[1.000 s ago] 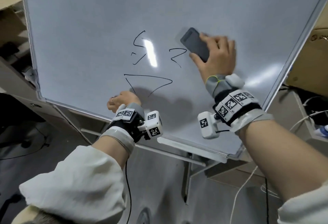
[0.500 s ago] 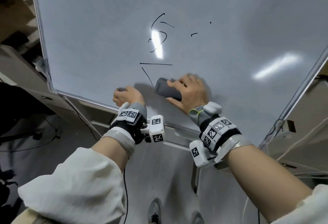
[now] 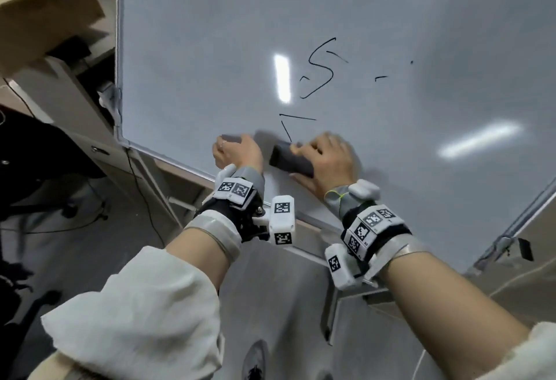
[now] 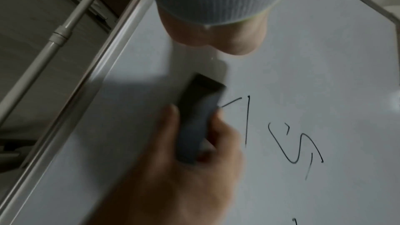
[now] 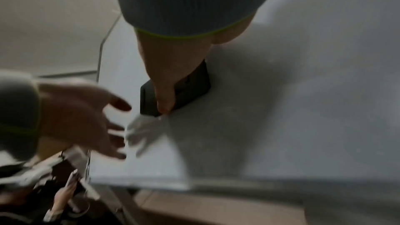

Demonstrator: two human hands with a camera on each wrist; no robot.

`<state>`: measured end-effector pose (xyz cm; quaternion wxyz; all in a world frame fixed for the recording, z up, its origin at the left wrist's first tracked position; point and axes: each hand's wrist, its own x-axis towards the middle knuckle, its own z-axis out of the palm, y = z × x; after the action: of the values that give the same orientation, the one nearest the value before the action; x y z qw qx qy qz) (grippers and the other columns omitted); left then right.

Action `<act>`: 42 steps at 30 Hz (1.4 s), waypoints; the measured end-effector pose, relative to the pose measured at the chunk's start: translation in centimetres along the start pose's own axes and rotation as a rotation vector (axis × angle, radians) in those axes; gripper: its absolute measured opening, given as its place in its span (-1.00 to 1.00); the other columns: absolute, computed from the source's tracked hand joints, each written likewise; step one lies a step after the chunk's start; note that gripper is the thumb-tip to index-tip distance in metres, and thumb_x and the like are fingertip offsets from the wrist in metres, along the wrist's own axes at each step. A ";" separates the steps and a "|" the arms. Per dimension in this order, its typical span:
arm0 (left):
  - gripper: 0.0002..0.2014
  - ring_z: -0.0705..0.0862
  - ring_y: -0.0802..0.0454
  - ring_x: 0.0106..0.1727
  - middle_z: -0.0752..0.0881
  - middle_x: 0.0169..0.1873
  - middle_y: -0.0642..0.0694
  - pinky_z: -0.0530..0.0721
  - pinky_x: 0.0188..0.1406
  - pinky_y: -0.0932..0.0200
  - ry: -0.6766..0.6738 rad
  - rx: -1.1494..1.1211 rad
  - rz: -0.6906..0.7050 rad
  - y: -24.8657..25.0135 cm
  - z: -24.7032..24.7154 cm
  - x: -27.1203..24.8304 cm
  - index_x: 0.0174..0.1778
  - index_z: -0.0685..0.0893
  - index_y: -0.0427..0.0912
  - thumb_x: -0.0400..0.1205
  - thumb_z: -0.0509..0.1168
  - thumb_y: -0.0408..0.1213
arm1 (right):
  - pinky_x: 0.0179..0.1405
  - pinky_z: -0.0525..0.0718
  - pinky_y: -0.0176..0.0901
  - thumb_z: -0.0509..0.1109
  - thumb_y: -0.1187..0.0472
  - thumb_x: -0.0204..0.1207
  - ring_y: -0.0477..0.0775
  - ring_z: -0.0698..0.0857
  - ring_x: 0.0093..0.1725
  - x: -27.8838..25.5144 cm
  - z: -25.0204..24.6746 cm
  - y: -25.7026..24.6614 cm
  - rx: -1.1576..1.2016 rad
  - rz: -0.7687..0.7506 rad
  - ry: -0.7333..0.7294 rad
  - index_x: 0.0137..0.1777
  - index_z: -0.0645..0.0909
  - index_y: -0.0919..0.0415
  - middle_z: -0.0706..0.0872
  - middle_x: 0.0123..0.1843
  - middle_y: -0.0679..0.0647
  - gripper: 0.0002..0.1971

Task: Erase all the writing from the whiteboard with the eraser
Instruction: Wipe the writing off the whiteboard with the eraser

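Right hand point(image 3: 326, 158) grip closed around dark eraser point(image 3: 290, 159), pressed flat low on whiteboard point(image 3: 210, 48) beside remaining strokes point(image 3: 319, 69). Left hand point(image 3: 236, 154) fingers spread, touching board near bottom edge.

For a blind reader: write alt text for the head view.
A right hand presses a dark eraser low on a whiteboard, just below leftover black marker strokes. The left hand rests against the board near its bottom edge.
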<state>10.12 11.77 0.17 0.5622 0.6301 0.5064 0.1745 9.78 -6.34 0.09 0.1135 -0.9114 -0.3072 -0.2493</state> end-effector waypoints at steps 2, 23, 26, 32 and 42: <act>-0.46 0.38 -0.21 0.57 0.32 0.61 -0.06 0.30 0.59 -0.13 -0.045 0.007 -0.014 -0.6 -0.6 1.0 0.51 0.46 -0.12 0.57 0.16 -0.10 | -0.11 0.37 0.00 0.75 -0.13 0.06 0.21 0.60 -0.08 -0.9 2.5 -1.9 -0.001 -0.104 -0.101 0.05 0.74 -0.02 0.68 -0.09 0.08 -0.45; -0.46 0.27 -0.22 0.60 0.28 0.60 -0.16 0.14 0.57 -0.02 0.032 0.004 -0.025 6.0 0.4 2.4 0.53 0.34 -0.27 0.62 0.13 -0.18 | 0.00 0.40 0.04 0.69 -0.17 0.17 0.22 0.64 -0.02 8.6 -2.3 -0.2 -0.053 -0.071 0.071 0.17 0.75 -0.01 0.73 -0.05 0.09 -0.45; -0.45 0.27 -0.26 0.60 0.27 0.60 -0.20 0.15 0.58 -0.02 0.080 -0.037 -0.060 6.3 0.2 2.6 0.51 0.35 -0.30 0.60 0.17 -0.18 | 0.04 0.50 0.05 0.61 -0.16 0.27 0.21 0.57 0.03 11.8 -5.1 1.7 -0.020 0.127 0.259 0.22 0.73 0.01 0.70 0.01 0.14 -0.48; -0.27 -0.07 -0.11 0.73 -0.09 0.73 -0.12 -0.06 0.66 -0.04 0.008 -0.006 0.128 8.6 1.7 1.3 0.73 -0.08 -0.22 0.68 0.12 -0.20 | -0.04 0.51 0.04 0.57 -0.19 0.30 0.26 0.62 -0.04 11.5 -4.2 2.2 -0.024 0.156 0.331 0.23 0.74 0.02 0.67 -0.05 0.15 -0.48; -0.33 -0.03 -0.11 0.73 0.00 0.72 -0.13 -0.04 0.65 -0.05 0.043 -0.036 0.050 10.4 2.3 0.5 0.70 0.06 -0.28 0.68 0.11 -0.19 | -0.03 0.36 0.04 0.58 -0.24 0.28 0.23 0.65 -0.05 11.9 -5.4 3.6 -0.120 -0.008 0.276 0.21 0.74 -0.02 0.71 -0.08 0.08 -0.47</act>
<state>16.77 12.50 8.48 0.5577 0.6285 0.4993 0.2111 18.06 -5.11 10.74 0.0990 -0.8723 -0.2771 -0.3905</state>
